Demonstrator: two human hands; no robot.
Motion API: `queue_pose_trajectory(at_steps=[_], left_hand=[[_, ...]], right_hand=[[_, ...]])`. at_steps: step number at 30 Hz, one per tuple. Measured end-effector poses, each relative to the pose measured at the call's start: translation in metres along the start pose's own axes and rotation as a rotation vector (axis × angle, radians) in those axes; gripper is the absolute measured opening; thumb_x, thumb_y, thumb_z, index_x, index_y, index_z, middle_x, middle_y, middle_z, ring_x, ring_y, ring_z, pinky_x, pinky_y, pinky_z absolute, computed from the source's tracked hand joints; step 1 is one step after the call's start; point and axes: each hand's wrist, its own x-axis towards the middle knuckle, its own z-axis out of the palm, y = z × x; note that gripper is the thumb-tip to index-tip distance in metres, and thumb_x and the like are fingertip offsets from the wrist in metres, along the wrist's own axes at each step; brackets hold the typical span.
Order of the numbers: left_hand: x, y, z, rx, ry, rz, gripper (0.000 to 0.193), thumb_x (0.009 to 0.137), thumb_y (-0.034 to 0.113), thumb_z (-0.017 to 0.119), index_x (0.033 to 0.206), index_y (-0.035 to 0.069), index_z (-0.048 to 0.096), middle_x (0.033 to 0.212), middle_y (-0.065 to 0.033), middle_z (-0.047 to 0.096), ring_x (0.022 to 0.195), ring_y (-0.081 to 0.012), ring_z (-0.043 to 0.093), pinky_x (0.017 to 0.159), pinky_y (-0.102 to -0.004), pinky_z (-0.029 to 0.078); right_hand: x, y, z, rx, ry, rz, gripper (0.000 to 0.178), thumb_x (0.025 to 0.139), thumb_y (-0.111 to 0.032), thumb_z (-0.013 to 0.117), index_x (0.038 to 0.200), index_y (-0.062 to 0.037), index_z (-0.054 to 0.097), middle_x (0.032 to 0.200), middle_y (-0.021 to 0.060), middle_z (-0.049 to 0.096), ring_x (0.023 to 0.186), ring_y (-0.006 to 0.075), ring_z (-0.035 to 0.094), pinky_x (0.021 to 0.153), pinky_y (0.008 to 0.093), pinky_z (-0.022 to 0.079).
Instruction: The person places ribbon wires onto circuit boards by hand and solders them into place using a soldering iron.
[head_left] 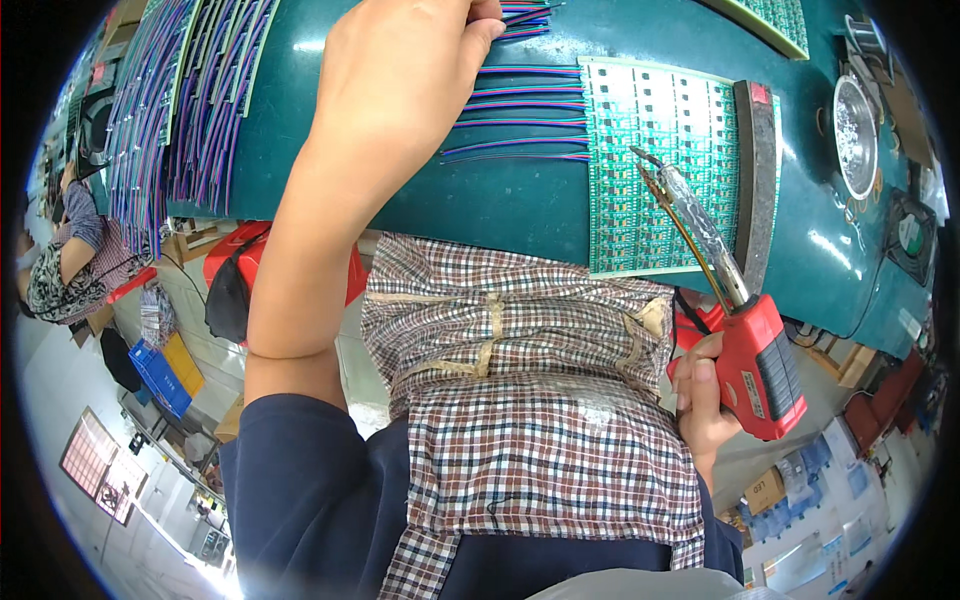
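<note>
My right hand [703, 400] grips a soldering gun [762, 370] with a red and black body. Its metal barrel and a thin brass-coloured feed tube [692, 232] point up and left over a green circuit board panel [650, 215]. Several striped ribbon wires [530, 105] run leftward from the panel's left edge. A dark bar [755, 190] lies across the panel's right side. At the top edge, my left hand [400, 75] has its thumb and fingers closed at the ends of a small bunch of wires [525, 22]; part of its fingers is cut off by the frame.
Wired board panels [190, 110] are piled at the left of the green table [275, 120]. Another panel [770, 25] lies far right. A metal bowl [855, 135], a solder spool [865, 38] and a small fan [910, 238] stand at the right. Another person [85, 250] sits at far left.
</note>
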Motion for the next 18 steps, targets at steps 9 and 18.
queue_pose_trajectory(at_steps=[9, 18], left_hand=[[0.001, 0.012, -0.002, -0.256, -0.072, -0.176, 0.007, 0.083, 0.001, 0.061, 0.089, -0.002, 0.057, 0.083, -0.0157, 0.062, 0.075, -0.0275, 0.062, 0.069, -0.0339, 0.049], [-0.007, 0.026, -0.004, -0.378, -0.080, -0.277, 0.007, 0.083, -0.002, 0.059, 0.090, -0.003, 0.056, 0.080, -0.0149, 0.060, 0.071, -0.0245, 0.060, 0.066, -0.0308, 0.048]], right_hand=[[0.002, -0.002, 0.004, 0.056, 0.033, 0.023, 0.010, 0.089, -0.004, 0.055, 0.093, 0.0048, 0.051, 0.067, 0.0058, 0.049, 0.041, 0.0070, 0.037, 0.040, 0.0228, 0.033], [0.000, -0.001, 0.000, -0.004, 0.034, 0.040, 0.010, 0.089, -0.005, 0.055, 0.091, 0.0047, 0.051, 0.066, 0.0057, 0.049, 0.042, 0.0068, 0.036, 0.040, 0.0228, 0.033]])
